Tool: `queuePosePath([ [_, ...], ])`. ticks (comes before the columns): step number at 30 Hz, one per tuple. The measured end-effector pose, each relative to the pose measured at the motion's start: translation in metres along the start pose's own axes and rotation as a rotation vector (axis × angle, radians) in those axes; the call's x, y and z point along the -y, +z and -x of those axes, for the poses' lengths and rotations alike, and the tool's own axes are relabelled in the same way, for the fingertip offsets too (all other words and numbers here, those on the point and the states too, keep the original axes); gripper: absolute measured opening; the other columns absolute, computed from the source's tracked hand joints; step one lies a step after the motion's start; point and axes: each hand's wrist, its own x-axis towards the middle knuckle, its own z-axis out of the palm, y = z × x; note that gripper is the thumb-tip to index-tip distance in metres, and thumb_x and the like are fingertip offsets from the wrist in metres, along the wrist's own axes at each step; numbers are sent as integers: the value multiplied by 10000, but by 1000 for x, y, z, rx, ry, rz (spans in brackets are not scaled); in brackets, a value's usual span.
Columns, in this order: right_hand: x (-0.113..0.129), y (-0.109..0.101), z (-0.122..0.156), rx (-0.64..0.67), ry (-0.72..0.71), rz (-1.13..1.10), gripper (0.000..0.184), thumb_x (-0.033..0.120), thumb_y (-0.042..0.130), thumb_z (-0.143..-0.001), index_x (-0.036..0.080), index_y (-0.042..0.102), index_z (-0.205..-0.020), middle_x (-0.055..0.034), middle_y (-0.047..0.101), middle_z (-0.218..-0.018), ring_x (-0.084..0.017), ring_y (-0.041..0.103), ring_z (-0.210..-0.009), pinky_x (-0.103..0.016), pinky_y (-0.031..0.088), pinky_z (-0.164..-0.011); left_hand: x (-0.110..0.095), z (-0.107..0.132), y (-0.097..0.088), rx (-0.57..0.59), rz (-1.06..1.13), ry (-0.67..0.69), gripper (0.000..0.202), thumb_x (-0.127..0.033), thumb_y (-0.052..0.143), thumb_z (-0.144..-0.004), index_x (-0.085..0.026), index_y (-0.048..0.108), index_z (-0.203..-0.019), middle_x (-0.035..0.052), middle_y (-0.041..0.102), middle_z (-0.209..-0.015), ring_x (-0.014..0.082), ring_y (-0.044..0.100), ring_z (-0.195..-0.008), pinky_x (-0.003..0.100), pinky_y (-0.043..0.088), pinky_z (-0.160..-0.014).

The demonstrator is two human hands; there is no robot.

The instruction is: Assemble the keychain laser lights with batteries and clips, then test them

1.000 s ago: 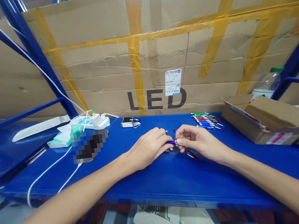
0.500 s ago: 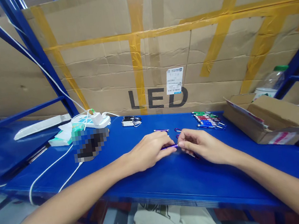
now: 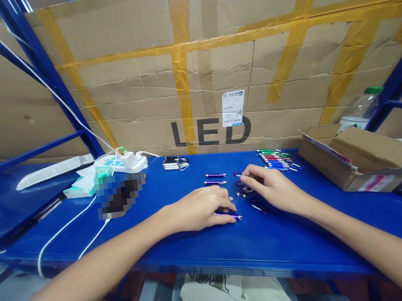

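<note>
My left hand rests on the blue table, fingers closed on a small purple tube-shaped piece whose tip sticks out to the right. My right hand has its fingers curled down over small purple clips and round bits on the table; what it grips is hidden. Two more purple tubes lie just beyond my left hand. A dark red clip lies under my right palm.
A row of coloured tubes lies at the back right beside an open cardboard box and a plastic bottle. Black pieces sit at the back middle. A power strip with white cables is at the left. A large cardboard sheet stands behind.
My hands have separated. The left drew the purple tube down toward the table's front edge, and the right moved back to the small parts.
</note>
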Motion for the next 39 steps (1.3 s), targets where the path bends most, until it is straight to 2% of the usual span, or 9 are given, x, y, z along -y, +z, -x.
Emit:
queuePosePath([
  [6, -4, -3, -4, -118, 23, 45, 331, 534, 513, -1028, 238, 610, -915, 0, 636, -765, -202, 570, -697, -333, 424, -659, 9, -1, -3, -82, 125, -57, 289, -449, 735, -995, -197, 792, -1124, 37, 752, -956, 210, 699, -958, 306, 503, -904],
  [8, -6, -3, -4, -145, 30, 56, 326, 526, 514, -1028, 236, 613, -917, -2, 638, -772, -200, 569, -701, -333, 426, -663, 17, -1, -3, -155, 117, -88, 245, -399, 661, -1053, -205, 786, -1136, 49, 753, -1035, 207, 683, -994, 314, 499, -935],
  [11, -9, -3, -5, -161, 42, 69, 316, 514, 509, -1029, 236, 615, -926, -4, 643, -771, -202, 570, -704, -337, 425, -666, 30, -1, -1, -259, -81, -199, 322, -342, 495, -1128, -202, 738, -1285, 96, 701, -1223, 245, 616, -1111, 379, 484, -1011],
  [14, -11, -2, -6, -154, 50, 90, 301, 496, 501, -1032, 236, 611, -928, -11, 664, -786, -206, 574, -711, -343, 424, -675, 41, -2, 2, -196, -237, -268, 348, -319, 489, -1124, -175, 720, -1340, 119, 681, -1281, 267, 590, -1081, 417, 484, -1001],
  [18, -11, -1, -8, -84, 0, 148, 283, 454, 506, -1042, 234, 640, -924, -35, 713, -841, -225, 605, -773, -368, 440, -742, 48, -4, 4, -140, -262, -296, 285, -335, 576, -1089, -177, 758, -1241, 100, 725, -1166, 275, 587, -1036, 413, 479, -954],
  [22, -3, -1, -4, 76, -208, 215, 288, 438, 543, -1061, 241, 705, -928, -56, 729, -919, -247, 614, -890, -409, 448, -870, 50, -5, 7, -204, -195, -310, 237, -339, 603, -1080, -180, 765, -1149, 88, 747, -1106, 260, 595, -1012, 403, 481, -945],
  [25, 3, 0, 0, 184, -279, 186, 290, 450, 542, -1080, 252, 718, -963, -62, 741, -969, -258, 617, -963, -412, 454, -899, 50, -5, 9, -307, -81, -322, 216, -342, 608, -1079, -189, 744, -1146, 73, 755, -1125, 241, 606, -1020, 385, 488, -955],
  [31, 5, 6, 1, 45, -115, -10, 292, 517, 535, -1077, 247, 637, -1028, -31, 709, -896, -223, 628, -827, -350, 480, -749, 35, -6, 6, -357, 4, -236, 197, -330, 612, -1081, -203, 705, -1198, 57, 749, -1135, 230, 615, -1023, 386, 470, -975],
  [39, 2, 7, -1, 63, -84, -127, 338, 532, 517, -1083, 236, 585, -934, 17, 604, -812, -181, 560, -753, -314, 448, -713, 24, -9, 8, -372, -7, -167, 230, -327, 571, -1099, -193, 699, -1235, 84, 718, -1172, 238, 603, -1068, 376, 468, -991],
])
